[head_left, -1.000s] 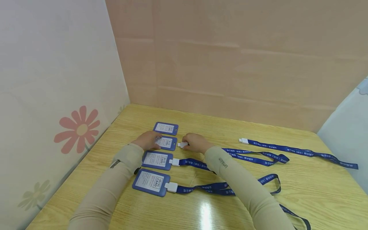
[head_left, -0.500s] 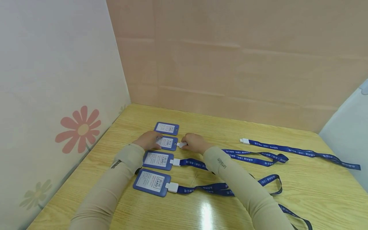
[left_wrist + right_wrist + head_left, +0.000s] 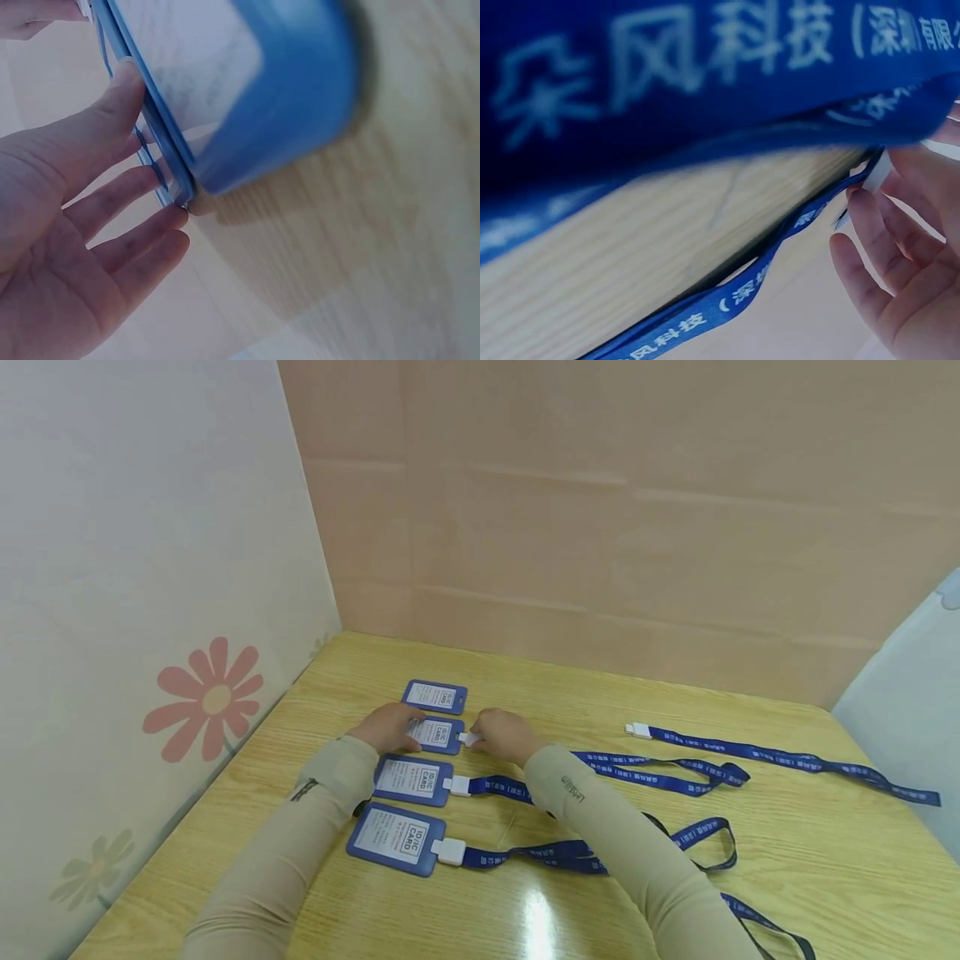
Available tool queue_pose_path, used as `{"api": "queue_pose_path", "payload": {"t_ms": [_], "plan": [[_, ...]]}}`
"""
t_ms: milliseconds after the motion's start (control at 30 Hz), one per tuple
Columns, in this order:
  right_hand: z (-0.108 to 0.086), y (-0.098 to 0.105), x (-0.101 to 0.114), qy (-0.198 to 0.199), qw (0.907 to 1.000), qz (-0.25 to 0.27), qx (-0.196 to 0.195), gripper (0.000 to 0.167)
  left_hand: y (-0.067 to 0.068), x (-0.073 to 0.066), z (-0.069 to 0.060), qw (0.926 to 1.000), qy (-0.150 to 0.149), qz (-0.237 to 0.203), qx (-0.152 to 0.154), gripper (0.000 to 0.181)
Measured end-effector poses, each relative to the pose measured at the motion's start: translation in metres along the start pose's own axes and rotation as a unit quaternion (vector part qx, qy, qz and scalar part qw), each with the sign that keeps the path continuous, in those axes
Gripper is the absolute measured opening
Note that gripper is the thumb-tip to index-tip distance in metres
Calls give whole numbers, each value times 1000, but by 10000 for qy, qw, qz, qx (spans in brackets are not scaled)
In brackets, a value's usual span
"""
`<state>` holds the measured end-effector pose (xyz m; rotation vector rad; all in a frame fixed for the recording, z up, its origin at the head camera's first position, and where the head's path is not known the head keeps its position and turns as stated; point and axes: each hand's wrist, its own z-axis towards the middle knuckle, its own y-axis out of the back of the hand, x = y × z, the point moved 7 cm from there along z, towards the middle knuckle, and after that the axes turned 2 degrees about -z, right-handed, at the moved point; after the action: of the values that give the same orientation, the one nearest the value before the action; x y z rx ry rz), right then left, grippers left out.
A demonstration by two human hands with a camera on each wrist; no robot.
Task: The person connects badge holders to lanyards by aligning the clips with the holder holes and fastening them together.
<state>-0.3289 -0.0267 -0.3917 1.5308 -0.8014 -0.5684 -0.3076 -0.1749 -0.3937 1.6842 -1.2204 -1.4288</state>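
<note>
Toward the left of the table [image 3: 540, 685], the first card holder [image 3: 390, 837] lies nearest my head camera, the first lanyard [image 3: 532, 855] leading right. Just behind I see the second card holder [image 3: 411, 779], the second lanyard [image 3: 501, 787] also leading right. Next back is the third card holder [image 3: 439, 735], the left hand [image 3: 386, 727] at its left end, the right hand [image 3: 507, 734] on a clip [image 3: 468, 739] at its right edge. The fourth card holder [image 3: 435, 696] lies farthest back. Well to the right lies a separate lanyard [image 3: 750, 750]; a wall [image 3: 600, 527] stands behind.
</note>
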Motion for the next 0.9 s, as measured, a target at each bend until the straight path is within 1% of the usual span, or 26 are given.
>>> {"api": "queue_pose_path", "payload": {"t_ms": [67,233,300,433,500,700,900], "plan": [[0,0,2,89,10000,-14,-15,26,-1,-1,0,10000,-33,56,-13,55],[-1,-1,2,22,9998,172,54,26,0,-3,-1,9999,-92,136,-53,54],[0,0,2,0,9998,213,18,26,1,-4,-2,9999,-73,102,-55,54],[0,1,3,98,9997,160,-142,25,3,-5,-3,10000,-12,37,-46,54],[1,1,4,122,9997,128,-161,24,3,-6,-3,10000,-9,22,-35,53],[2,1,4,-29,9998,166,-61,24,3,-7,-3,9999,-77,99,4,53],[3,1,6,-160,9996,207,45,22,3,-7,-3,10000,-62,70,30,53]]}}
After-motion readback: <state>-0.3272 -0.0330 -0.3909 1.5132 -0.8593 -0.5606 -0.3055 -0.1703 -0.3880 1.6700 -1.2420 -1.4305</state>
